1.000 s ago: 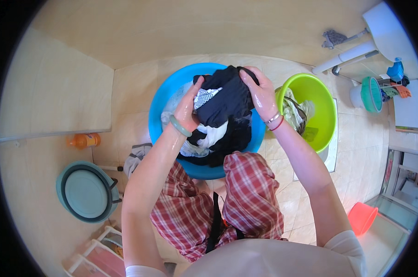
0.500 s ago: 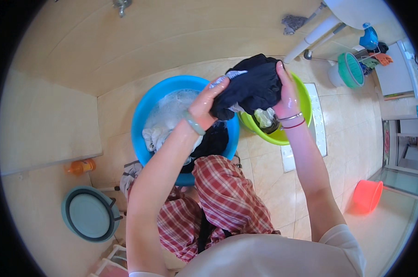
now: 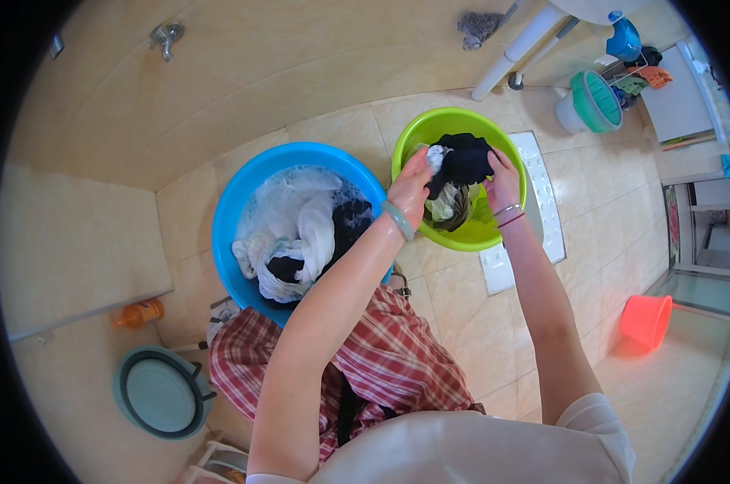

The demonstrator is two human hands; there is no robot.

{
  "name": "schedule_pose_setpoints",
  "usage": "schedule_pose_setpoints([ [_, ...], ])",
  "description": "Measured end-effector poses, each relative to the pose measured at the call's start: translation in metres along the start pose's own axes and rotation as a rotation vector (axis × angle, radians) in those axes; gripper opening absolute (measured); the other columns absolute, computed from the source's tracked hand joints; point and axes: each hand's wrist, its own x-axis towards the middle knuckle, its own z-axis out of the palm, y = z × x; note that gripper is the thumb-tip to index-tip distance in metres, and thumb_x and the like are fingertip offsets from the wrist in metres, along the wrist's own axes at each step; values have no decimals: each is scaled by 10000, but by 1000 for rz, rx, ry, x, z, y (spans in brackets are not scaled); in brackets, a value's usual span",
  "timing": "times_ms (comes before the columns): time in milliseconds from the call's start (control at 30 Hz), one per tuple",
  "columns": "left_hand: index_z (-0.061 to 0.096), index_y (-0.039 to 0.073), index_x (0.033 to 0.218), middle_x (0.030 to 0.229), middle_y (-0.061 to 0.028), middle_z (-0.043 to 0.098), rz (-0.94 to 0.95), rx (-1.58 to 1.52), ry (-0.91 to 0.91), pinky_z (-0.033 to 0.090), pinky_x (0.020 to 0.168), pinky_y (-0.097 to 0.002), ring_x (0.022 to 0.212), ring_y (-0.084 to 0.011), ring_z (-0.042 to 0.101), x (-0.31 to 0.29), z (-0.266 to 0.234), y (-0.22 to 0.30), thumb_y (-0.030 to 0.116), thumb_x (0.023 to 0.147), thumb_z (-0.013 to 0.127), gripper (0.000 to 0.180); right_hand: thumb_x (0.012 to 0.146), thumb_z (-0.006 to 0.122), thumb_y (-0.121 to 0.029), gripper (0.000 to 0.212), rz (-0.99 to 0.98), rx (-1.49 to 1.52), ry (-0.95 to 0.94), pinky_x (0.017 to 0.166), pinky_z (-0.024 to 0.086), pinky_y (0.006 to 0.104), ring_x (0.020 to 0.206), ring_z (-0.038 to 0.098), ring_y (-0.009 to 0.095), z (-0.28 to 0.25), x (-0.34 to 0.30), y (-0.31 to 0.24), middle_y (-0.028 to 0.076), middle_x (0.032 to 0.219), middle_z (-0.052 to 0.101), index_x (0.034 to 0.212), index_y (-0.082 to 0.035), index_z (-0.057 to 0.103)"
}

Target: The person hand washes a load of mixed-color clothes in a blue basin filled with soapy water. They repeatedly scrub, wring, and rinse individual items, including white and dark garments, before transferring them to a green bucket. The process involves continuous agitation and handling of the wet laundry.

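Over the lime-green basin (image 3: 484,234), I hold a bunched dark garment (image 3: 465,161) with a white patch on its left end. My left hand (image 3: 411,189) grips it by that whitish end, and my right hand (image 3: 503,182) pinches its right side. Beneath it, pale and brown-striped wet cloth (image 3: 449,211) lies in the green basin. To the left stands a blue basin (image 3: 226,218) of sudsy water, where white cloth (image 3: 315,230) and black cloth (image 3: 353,224) soak. My left forearm crosses this basin's right edge.
A white floor panel (image 3: 549,202) lies beside the green basin. Farther right are a coral bucket (image 3: 645,321) and a white-and-green bin (image 3: 594,105). An orange bottle (image 3: 139,313) and a grey folded basin (image 3: 162,393) are at the left. A white pipe (image 3: 514,56) descends behind the basins.
Both hands have lowered the dark garment from a raised position between the basins into the green basin's opening, moving right. More of the blue basin's contents now shows.
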Motion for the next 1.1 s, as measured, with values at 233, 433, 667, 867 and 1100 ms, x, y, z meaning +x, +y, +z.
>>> schedule_pose_setpoints([
  [233, 252, 178, 1535, 1610, -105, 161, -126, -221, -37, 208, 1143, -562, 1478, -289, 157, -27, 2, 32, 418, 1014, 444, 604, 927, 600, -371, 502, -373, -1270, -70, 972, 457, 356, 1086, 626, 196, -24, 10, 31, 117, 1224, 652, 1264, 0, 597],
  [433, 461, 135, 1395, 1488, -118, 354, 202, 1051, -101, 351, 1073, -489, 1353, -311, 381, -54, -96, 61, 274, 953, 595, 482, 949, 596, -264, 317, -515, -1078, -334, 905, 478, 290, 1017, 643, 164, 12, -39, -12, 80, 1099, 704, 1143, -28, 683],
  [667, 669, 27, 975, 945, -88, 674, 70, 723, -163, 499, 822, -311, 918, -217, 649, -223, -51, 120, 160, 936, 616, 148, 908, 595, -109, 161, -149, -636, -1132, 740, 511, 297, 810, 649, 166, 119, -194, -109, 77, 922, 701, 936, 13, 697],
  [867, 709, 62, 882, 965, -94, 688, 607, 1073, -584, 494, 760, -314, 845, -255, 651, -344, -29, 181, 186, 884, 654, 136, 840, 674, -134, 108, -837, -283, -1775, 538, 447, 311, 677, 593, 180, 173, -271, -105, 60, 890, 679, 858, -28, 684],
  [1100, 734, 90, 789, 826, -5, 698, 828, 1017, -492, 515, 907, -503, 827, -186, 670, -385, -24, 163, 160, 656, 732, 151, 772, 631, -76, 132, -652, -129, -2028, 516, 400, 308, 677, 545, 195, 187, -302, -108, 82, 725, 557, 665, -20, 577],
])
